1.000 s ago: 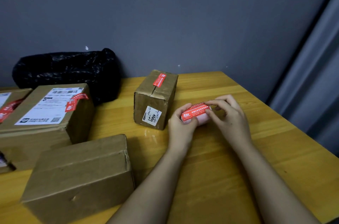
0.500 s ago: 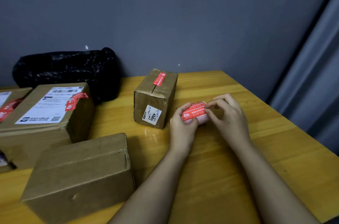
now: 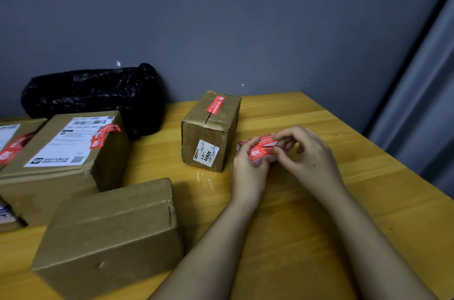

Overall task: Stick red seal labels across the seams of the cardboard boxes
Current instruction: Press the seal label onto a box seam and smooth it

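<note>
My left hand (image 3: 248,169) grips a small roll of red seal labels (image 3: 261,149) above the wooden table (image 3: 307,226). My right hand (image 3: 307,154) pinches the free end of a label at the roll's right side. A small upright cardboard box (image 3: 211,127) stands just left of the hands, with a red label over its top seam. A plain box (image 3: 110,233) without a label lies at the front left. A larger box (image 3: 61,152) with a shipping label and a red seal sits at the left.
A black plastic bag (image 3: 93,95) lies against the grey wall at the back left. Another box (image 3: 12,137) with a red label is cut off at the left edge. The table's right edge runs diagonally, with a grey curtain (image 3: 422,103) beyond it.
My right fingers have moved along the roll's right side and a label end looks lifted. The boxes have not moved.
</note>
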A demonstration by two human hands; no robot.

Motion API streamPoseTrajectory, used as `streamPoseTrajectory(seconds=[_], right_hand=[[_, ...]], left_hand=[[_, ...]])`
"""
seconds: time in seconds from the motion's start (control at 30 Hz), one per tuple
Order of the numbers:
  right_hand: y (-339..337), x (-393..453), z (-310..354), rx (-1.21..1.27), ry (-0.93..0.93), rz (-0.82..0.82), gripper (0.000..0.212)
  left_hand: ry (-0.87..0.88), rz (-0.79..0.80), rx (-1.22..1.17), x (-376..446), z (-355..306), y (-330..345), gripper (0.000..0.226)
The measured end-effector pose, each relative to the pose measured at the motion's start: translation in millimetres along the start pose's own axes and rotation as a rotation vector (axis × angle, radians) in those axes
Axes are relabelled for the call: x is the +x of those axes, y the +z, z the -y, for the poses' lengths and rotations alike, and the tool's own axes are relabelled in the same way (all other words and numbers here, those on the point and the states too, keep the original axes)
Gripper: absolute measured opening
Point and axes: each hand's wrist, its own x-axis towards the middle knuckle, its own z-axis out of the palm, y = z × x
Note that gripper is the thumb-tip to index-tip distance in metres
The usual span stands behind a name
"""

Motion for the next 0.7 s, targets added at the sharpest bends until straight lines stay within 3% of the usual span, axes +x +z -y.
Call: streamPoseTrajectory(seconds=[0.27,0.53,0.7], right_hand=[[-5.5,-0.2,7.0,0.186,0.064,-0.004,0.029],[-6.7,5.1,4.4,0.472,0.224,-0.193,0.028],[1.3,6.3,-9.7,0.535,0.416,-0.290,0.026]], left_hand=[[0.038,0.032,0.055,0.2,2.4,0.9,0.047],[0.044,0.059,0.101,-2.0,2.0,0.2,0.060],[0.078,0.072,0.271,-3.2,1.9,0.3,0.066]])
